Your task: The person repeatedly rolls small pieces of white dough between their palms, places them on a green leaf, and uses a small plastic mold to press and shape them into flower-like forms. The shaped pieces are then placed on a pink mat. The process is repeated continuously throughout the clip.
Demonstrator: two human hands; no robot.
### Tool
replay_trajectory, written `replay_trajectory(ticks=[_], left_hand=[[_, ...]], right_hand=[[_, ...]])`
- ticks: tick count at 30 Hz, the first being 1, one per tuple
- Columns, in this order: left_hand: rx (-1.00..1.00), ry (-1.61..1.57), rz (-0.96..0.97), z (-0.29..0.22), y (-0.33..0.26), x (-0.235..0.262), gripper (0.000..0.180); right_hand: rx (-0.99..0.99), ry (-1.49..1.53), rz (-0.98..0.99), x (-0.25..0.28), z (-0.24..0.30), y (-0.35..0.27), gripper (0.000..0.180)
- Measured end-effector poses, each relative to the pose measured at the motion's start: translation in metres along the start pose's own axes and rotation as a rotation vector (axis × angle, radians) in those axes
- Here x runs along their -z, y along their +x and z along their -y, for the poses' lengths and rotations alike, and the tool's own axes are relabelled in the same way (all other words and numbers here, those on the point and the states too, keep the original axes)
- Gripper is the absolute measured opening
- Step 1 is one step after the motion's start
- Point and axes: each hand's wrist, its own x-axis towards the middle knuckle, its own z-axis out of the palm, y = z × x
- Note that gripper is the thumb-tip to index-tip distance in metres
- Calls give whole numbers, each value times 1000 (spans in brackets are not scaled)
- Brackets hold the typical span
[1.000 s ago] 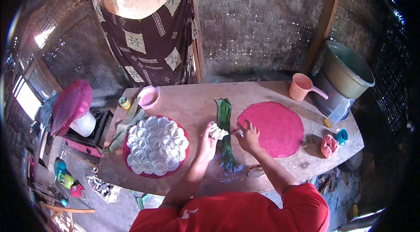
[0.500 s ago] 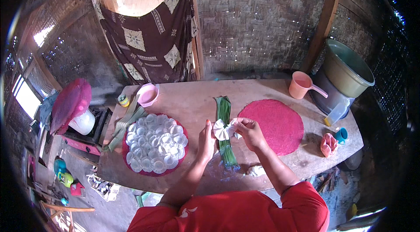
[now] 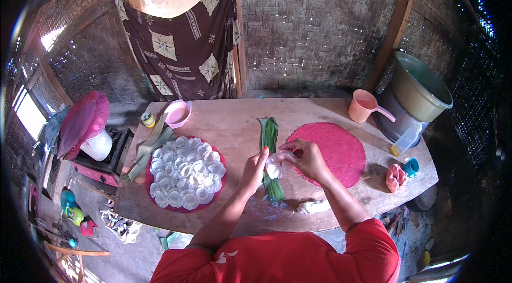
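Observation:
Above the green leaf strip (image 3: 269, 132), a thin, ruffled white dough piece (image 3: 274, 169) is held up between both hands. My left hand (image 3: 254, 172) has its thumb raised and supports the left side of the piece. My right hand (image 3: 309, 161) pinches its right edge between thumb and fingertips. Beneath them the strip lies lengthwise on the wooden table (image 3: 240, 117). A lump of white dough (image 3: 312, 206) rests near my right forearm. To the left, many small white cup-shaped dough pieces (image 3: 184, 173) cover a round red mat (image 3: 220, 193).
At the right lies a bare round red mat (image 3: 336, 152). Beyond it stand an orange dipper (image 3: 361, 106), a large basin (image 3: 421, 83), a clear bottle (image 3: 408, 138), a teal cup (image 3: 410, 167) and a pink flower-like object (image 3: 394, 178). A pink bowl (image 3: 177, 114) sits back left.
The white dough piece has gone from a gathered, pleated shape to a looser, tilted one. Both hands stay close around it, and the right fingers have shifted along its edge.

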Motion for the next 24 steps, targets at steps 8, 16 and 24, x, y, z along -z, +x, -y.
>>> replay_trajectory(ticks=[8,16,24], left_hand=[[-80,79,-24,0,3,1,49],[-32,-148,-79,30,4,23,49],[95,-109,-117,43,2,36,49]], right_hand=[[473,-547,-83,1,-11,-5,19],[-257,133,-158,47,-137,6,19],[-536,360,-285,102,-242,-4,21]])
